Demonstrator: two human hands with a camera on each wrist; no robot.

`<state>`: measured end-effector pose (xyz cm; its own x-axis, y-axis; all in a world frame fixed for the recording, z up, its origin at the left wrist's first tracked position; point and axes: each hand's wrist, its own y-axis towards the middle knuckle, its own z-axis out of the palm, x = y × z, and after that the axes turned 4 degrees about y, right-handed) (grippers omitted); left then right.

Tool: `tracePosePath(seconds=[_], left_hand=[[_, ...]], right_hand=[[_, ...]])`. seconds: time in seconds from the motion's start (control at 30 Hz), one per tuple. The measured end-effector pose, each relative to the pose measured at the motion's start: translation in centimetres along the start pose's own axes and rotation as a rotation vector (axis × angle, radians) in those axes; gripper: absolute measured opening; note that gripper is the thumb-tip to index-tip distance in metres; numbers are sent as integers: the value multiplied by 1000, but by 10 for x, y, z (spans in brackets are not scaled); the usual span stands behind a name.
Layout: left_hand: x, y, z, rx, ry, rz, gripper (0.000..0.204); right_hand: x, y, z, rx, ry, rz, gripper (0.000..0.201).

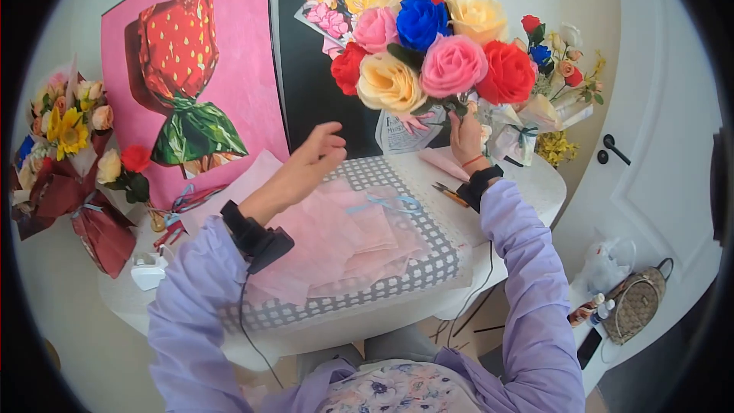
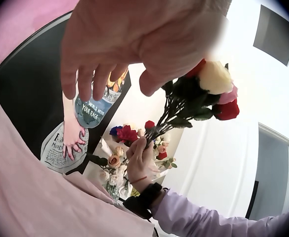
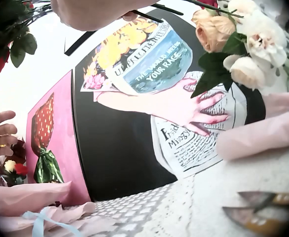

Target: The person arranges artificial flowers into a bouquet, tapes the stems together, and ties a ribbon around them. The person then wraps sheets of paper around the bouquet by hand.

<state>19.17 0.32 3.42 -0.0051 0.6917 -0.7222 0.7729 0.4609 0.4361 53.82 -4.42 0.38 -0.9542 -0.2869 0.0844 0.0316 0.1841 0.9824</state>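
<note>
My right hand [image 1: 466, 139] grips the gathered stems of a bunch of artificial roses [image 1: 454, 66] and holds it up over the right side of the table. Its blooms are red, pink, cream and blue, with dark green leaves. In the left wrist view the stems [image 2: 160, 127] run up out of the right hand's curled fingers. My left hand [image 1: 302, 170] hovers with nothing in it, left of the bunch, its fingers loosely extended. Below it lie overlapping sheets of pale pink wrapping paper [image 1: 321, 241], with a light blue ribbon [image 1: 394, 202] on top.
A grey-and-white checked cloth [image 1: 436, 248] covers part of the white table [image 1: 527, 191]. Scissors [image 1: 451, 195] lie near the right wrist beside rolled pink paper [image 1: 442, 162]. Wrapped bouquets stand at left [image 1: 95, 218] and back right [image 1: 527, 126]. Two paintings [image 1: 264, 38] lean behind.
</note>
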Motion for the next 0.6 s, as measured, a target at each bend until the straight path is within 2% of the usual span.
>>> tracePosePath(seconds=[0.07,0.1,0.13,0.17,0.23,0.3,0.33,0.37,0.4,0.43,0.5,0.53,0.6], left_hand=[[-1,0,-4,-55,-28,29,47],[-4,0,-7,-137,-52,96,46],[-6,-1,-12,-224,-73,161,45],[-12,-2,-13,-312,-87,154,44],[-24,-5,-19,-396,-118,186,43],[-36,-7,-24,-494,-136,256,40],[-40,-9,-25,-502,-140,247,40],[-44,-9,-26,-476,-130,300,40],[-47,-11,-24,-447,-122,354,39],[-51,-13,-21,-446,-133,348,39],[-58,-14,-14,-358,-120,367,40],[-62,-16,-10,-340,-132,367,40],[-70,-20,0,-273,-21,435,41]], right_hand=[[3,3,-6,-45,-28,-112,17],[6,-1,-15,-24,-171,-240,17],[10,1,-13,-13,-165,-247,17],[9,-5,-23,4,-157,-260,18],[6,-5,-30,42,-137,-285,20],[-8,-20,-63,77,-118,-308,21],[-12,-24,-73,95,-112,-318,22],[-12,10,-46,113,-110,-326,23],[-17,1,-64,132,-112,-333,24],[-30,29,-60,150,-116,-337,25],[-31,20,-77,181,-137,-336,27],[-43,40,-78,192,-153,-330,28],[-45,40,-88,210,-192,-311,29]])
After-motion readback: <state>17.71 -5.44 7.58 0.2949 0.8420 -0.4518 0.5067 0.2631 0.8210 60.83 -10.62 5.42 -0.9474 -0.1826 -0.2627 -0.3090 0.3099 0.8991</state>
